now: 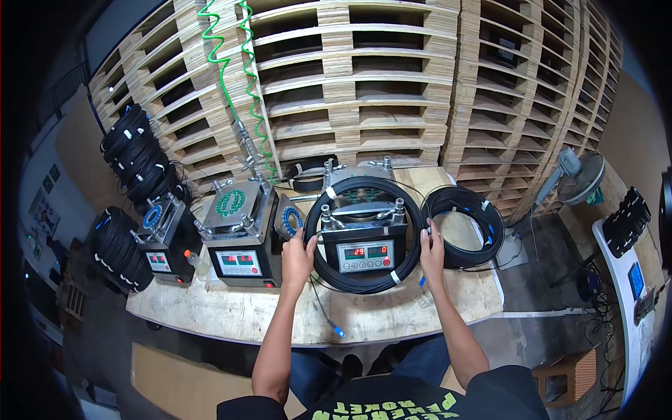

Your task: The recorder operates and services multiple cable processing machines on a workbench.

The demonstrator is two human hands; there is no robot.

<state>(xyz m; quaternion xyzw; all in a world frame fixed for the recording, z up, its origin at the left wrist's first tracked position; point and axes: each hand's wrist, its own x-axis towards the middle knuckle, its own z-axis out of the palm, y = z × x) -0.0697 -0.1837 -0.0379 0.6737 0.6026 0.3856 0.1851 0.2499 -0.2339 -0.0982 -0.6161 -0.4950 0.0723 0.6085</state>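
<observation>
A coil of black cable (pixel 360 285) stands tilted up before me, wrapped with white ties. My left hand (pixel 297 253) closes around its left side, and my right hand (pixel 432 248) grips the right side. From the coil's lower left a loose end hangs down with a blue-tipped connector (pixel 339 332). Another blue tip (pixel 422 281) shows below my right hand. Seen through the ring is a polishing-type machine with a red-and-green digital panel (pixel 365 256). A second black cable coil (pixel 493 241) lies on the bench just right of my right hand.
Two similar machines stand to the left, one in the middle (pixel 241 241) and one farther left (pixel 164 241), with an orange-capped bottle (pixel 198 264) between them. Stacked cable coils (pixel 136 157) rise at the far left. Wooden pallets (pixel 350 63) wall the back; green coiled hoses (pixel 222 63) hang there.
</observation>
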